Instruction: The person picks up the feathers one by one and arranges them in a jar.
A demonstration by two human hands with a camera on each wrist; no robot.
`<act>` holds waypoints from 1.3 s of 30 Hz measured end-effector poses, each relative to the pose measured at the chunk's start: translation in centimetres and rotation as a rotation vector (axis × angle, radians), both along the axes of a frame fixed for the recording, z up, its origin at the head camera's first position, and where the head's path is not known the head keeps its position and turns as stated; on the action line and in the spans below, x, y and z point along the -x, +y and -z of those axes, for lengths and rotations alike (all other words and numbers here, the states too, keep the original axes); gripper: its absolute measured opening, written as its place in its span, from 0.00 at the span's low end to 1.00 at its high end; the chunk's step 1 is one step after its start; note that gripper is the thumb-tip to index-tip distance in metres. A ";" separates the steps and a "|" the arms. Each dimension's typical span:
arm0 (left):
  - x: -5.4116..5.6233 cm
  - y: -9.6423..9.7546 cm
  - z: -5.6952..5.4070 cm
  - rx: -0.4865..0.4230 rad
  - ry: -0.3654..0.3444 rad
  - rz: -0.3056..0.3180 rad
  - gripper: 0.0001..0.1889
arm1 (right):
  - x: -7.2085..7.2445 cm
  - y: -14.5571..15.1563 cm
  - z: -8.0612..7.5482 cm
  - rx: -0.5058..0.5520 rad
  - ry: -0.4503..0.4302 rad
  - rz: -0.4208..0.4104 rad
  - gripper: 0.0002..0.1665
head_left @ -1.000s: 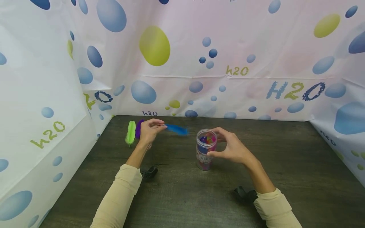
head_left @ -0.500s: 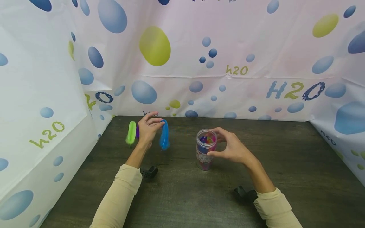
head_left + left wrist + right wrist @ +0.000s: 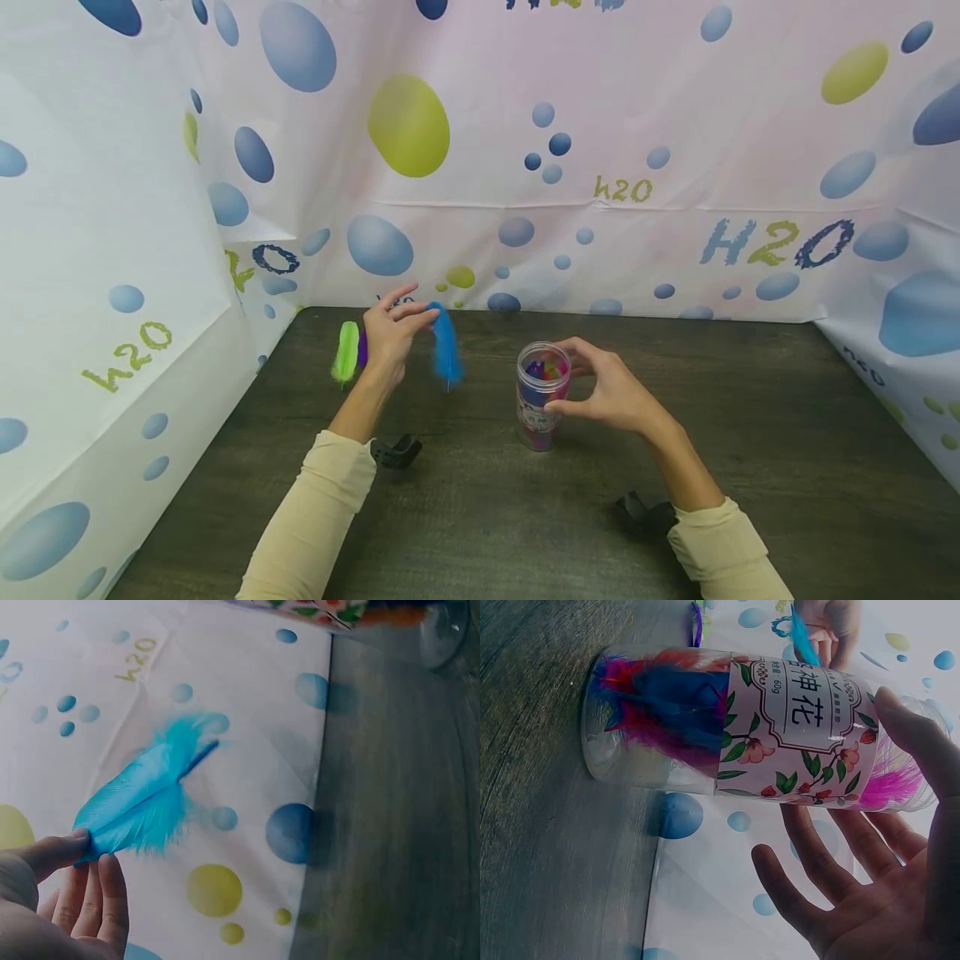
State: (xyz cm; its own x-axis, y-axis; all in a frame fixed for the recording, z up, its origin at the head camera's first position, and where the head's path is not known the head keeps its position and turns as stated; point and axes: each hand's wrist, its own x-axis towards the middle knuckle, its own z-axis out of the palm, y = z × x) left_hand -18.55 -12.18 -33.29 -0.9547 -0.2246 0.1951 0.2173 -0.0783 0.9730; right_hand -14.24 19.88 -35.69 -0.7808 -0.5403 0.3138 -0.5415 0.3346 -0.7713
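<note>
My left hand (image 3: pixel 387 337) pinches a bright blue feather (image 3: pixel 446 346) by its tip, between thumb and fingers. The quill end points down in the head view; in the left wrist view the feather (image 3: pixel 142 799) spreads away from the fingertips. My right hand (image 3: pixel 611 387) holds a clear open jar (image 3: pixel 542 396) near its top, thumb on the near side and fingers behind. The right wrist view shows the jar's floral paper label (image 3: pixel 799 731) and blue, red and pink feathers (image 3: pixel 671 705) inside. The jar stands on the table.
A lime green feather (image 3: pixel 347 352) lies on the dark wooden table (image 3: pixel 480 517) at the back left. Beside it is a purple feather (image 3: pixel 363 347), partly hidden by my left hand. A white bubble-printed sheet (image 3: pixel 495 167) walls the back and sides.
The blue feather has swung from pointing right to hanging down, and now sits slightly further right. My left fingers have risen a little. The right hand and jar have stayed in place.
</note>
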 end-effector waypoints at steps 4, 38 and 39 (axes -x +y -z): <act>-0.3 0.6 -0.6 -0.016 0.011 0.005 0.25 | 0.0 0.1 0.0 -0.001 -0.002 0.001 0.39; -2.0 4.7 -6.1 -0.119 0.166 0.100 0.19 | -0.1 0.0 0.0 -0.005 -0.007 0.004 0.38; -2.0 4.8 -6.3 -0.121 0.171 0.104 0.19 | -0.1 0.1 0.0 -0.005 -0.006 0.005 0.38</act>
State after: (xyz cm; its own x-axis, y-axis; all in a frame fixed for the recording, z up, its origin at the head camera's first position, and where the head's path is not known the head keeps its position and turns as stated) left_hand -16.53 -7.34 -27.02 -0.9293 -0.1585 0.3336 0.3628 -0.2225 0.9049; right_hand -14.16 19.93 -35.68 -0.7854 -0.5379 0.3063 -0.5351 0.3413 -0.7728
